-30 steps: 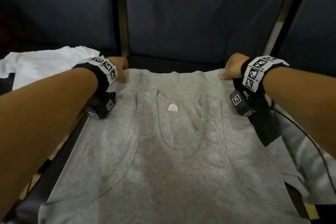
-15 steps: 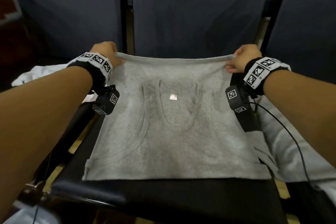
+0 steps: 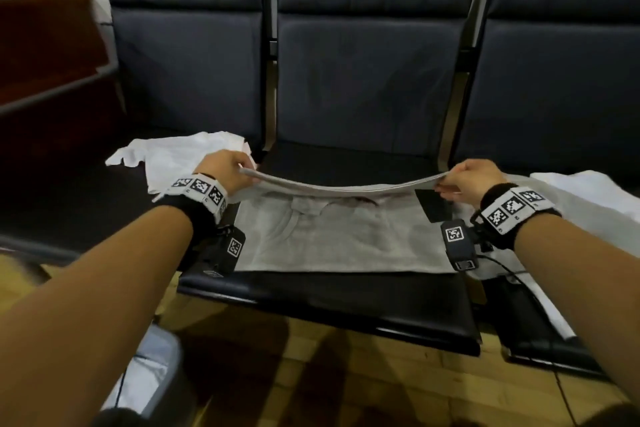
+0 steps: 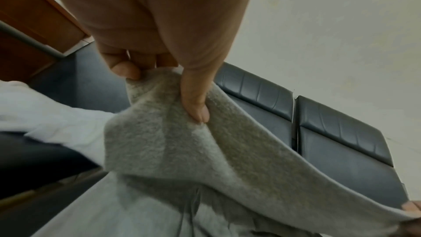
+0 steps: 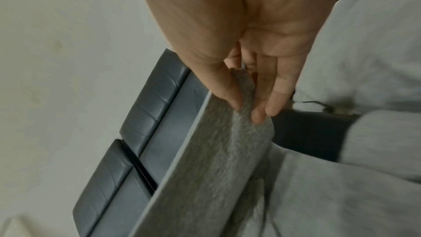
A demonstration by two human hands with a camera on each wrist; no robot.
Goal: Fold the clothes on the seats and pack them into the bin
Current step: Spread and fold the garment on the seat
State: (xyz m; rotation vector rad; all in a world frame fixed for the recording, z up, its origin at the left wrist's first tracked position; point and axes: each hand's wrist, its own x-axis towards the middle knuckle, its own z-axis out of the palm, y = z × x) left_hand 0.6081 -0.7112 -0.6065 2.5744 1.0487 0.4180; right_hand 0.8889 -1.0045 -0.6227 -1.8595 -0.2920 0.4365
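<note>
The far left corner of the grey tank top was pinched between thumb and curled fingers of the left hand, and the far right corner was pinched between thumb and fingertips of the right hand. Between the two grips the lifted far edge was held taut and slightly sagging, raised off the middle seat, while the near half of the garment was left lying flat on the cushion. A bare black strip of seat was seen at 6 o'clock of the garment, and bare cushion at 12 o'clock up to the backrest. A white garment was spread at 10 o'clock on the left seat, and white cloth at 3 o'clock on the right seat. A grey bin was seen on the floor at 7 o'clock.
</note>
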